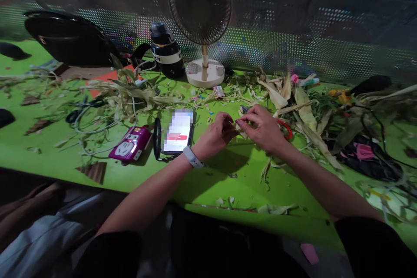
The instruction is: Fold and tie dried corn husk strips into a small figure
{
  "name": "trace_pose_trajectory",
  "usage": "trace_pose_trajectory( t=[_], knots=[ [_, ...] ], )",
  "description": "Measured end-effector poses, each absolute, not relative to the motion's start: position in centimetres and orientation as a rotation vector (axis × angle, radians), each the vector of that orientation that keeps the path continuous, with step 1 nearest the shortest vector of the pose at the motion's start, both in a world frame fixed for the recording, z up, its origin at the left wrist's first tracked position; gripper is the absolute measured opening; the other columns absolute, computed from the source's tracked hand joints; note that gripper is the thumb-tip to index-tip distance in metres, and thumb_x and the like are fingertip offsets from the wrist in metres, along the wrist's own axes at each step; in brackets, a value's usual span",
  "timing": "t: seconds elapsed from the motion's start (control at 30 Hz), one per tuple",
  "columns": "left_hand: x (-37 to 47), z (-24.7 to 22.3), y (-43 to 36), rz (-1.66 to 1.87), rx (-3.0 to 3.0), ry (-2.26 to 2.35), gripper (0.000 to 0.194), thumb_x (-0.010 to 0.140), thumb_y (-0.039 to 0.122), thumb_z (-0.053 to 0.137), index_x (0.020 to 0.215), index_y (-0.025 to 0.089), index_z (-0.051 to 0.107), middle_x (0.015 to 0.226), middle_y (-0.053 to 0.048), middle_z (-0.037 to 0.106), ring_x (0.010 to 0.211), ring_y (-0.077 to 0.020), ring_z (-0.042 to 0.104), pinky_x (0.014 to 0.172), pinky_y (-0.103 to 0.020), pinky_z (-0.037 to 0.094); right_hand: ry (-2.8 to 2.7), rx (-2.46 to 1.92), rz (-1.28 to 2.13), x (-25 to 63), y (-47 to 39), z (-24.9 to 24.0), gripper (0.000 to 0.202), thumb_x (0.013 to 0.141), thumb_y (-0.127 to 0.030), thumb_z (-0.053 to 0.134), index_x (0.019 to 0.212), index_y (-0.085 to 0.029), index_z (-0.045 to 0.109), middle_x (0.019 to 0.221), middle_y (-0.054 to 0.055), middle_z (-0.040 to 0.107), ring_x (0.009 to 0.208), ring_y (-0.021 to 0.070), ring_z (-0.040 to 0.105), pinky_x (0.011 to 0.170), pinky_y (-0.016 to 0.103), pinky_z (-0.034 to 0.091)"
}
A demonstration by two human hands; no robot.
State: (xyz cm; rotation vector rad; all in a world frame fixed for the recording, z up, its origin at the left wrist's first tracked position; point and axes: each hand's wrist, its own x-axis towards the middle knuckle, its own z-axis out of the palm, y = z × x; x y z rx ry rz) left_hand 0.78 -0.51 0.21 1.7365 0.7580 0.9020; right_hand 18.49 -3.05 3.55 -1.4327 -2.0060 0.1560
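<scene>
My left hand [219, 135], with a pale wristband [193, 157] on its wrist, is pinched closed near the middle of the green table [241, 191]. Close against it, my right hand [263, 129] has thumb and forefinger pressed together. A small pale piece of husk [240, 130] shows between the fingertips of both hands. Just left of my left hand lies a phone [178, 131] with a lit screen. Behind my right hand are dried husks [304, 108] and part of a red ring [286, 129].
A fan [204, 74] and a dark bottle [167, 54] stand at the back. A black bag [70, 39], a purple power socket [130, 144], a white cable [94, 153] and scissors [74, 115] are to the left. A person's legs [42, 230] show at lower left.
</scene>
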Motion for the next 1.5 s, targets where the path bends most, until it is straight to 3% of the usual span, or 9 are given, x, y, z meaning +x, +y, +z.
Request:
trace_pose_trajectory(
  t=[0.27,0.43,0.63,0.87,1.03,1.17,1.4,1.5],
  knots=[
    [0.8,0.4,-0.7,0.824,1.762,0.708,0.032,0.077,0.024,0.065,0.093,0.020,0.038,0.075,0.001,0.058,0.067,-0.0108,0.057,0.060,-0.022,0.042,-1.993,-1.499,0.685,19.1,-2.4,3.9,0.016,0.077,-0.029,0.060,0.069,-0.017,0.067,0.072,0.002,0.054,0.070,0.0147,0.050,0.066,0.029,0.038],
    [0.4,1.0,-0.5,0.609,1.637,0.601,0.033,0.073,0.027,0.068,0.091,0.020,0.042,0.068,0.004,0.055,0.062,-0.0089,0.054,0.059,-0.020,0.042,-1.569,-1.377,1.065,18.4,-2.3,3.9,0.026,0.071,-0.041,0.067,0.069,-0.016,0.064,0.068,-0.001,0.058,0.066,0.0125,0.051,0.067,0.028,0.041],
    [0.3,1.1,0.0,0.484,1.538,0.465,0.016,0.074,0.027,0.065,0.087,0.017,0.064,0.087,-0.005,0.067,0.083,-0.0168,0.061,0.080,-0.031,0.049,-1.419,-1.258,1.143,18.1,-2.3,3.8,0.035,0.065,-0.051,0.073,0.069,-0.017,0.063,0.068,-0.002,0.059,0.066,0.0111,0.051,0.070,0.028,0.044],
    [0.8,0.5,-0.8,0.536,1.425,0.585,0.018,0.076,0.024,0.056,0.087,0.021,0.070,0.092,-0.003,0.068,0.092,-0.0179,0.061,0.090,-0.031,0.045,-1.381,-1.276,1.208,18.4,-1.8,3.4,0.041,0.061,-0.055,0.074,0.069,-0.018,0.061,0.065,-0.002,0.056,0.061,0.0097,0.046,0.062,0.026,0.040],
    [1.1,1.4,-1.5,0.284,1.482,0.485,0.021,0.077,0.021,0.051,0.080,0.020,0.072,0.081,-0.003,0.068,0.081,-0.0161,0.060,0.079,-0.028,0.046,-1.388,-1.275,1.253,18.8,-1.5,3.3,0.042,0.058,-0.056,0.076,0.066,-0.017,0.061,0.062,-0.003,0.055,0.060,0.0096,0.045,0.059,0.025,0.038],
    [1.0,1.7,-1.6,0.254,1.534,0.483,0.024,0.078,0.019,0.049,0.082,0.018,0.073,0.084,-0.004,0.068,0.079,-0.0148,0.059,0.075,-0.026,0.044,-1.349,-1.283,1.230,18.8,-1.3,3.2,0.044,0.056,-0.057,0.077,0.065,-0.017,0.059,0.060,-0.003,0.052,0.057,0.0084,0.042,0.056,0.024,0.036],
    [1.2,0.7,-2.0,0.409,1.374,0.570,0.037,0.084,0.044,0.052,0.081,0.013,0.070,0.078,-0.006,0.066,0.069,-0.0132,0.056,0.064,-0.025,0.043,-1.323,-1.258,1.174,18.8,-1.0,3.4,0.049,0.054,-0.061,0.077,0.064,-0.016,0.058,0.060,-0.005,0.050,0.052,0.0057,0.041,0.051,0.022,0.037],
    [1.4,0.6,-1.9,0.491,1.365,0.645,0.040,0.081,0.051,0.057,0.083,0.013,0.069,0.071,-0.002,0.063,0.055,-0.0068,0.047,0.054,-0.021,0.036,-1.298,-1.275,1.127,19.4,-0.8,3.5,0.049,0.064,-0.064,0.069,0.068,-0.016,0.060,0.062,-0.003,0.051,0.052,0.0063,0.044,0.050,0.022,0.037]
  ],
)
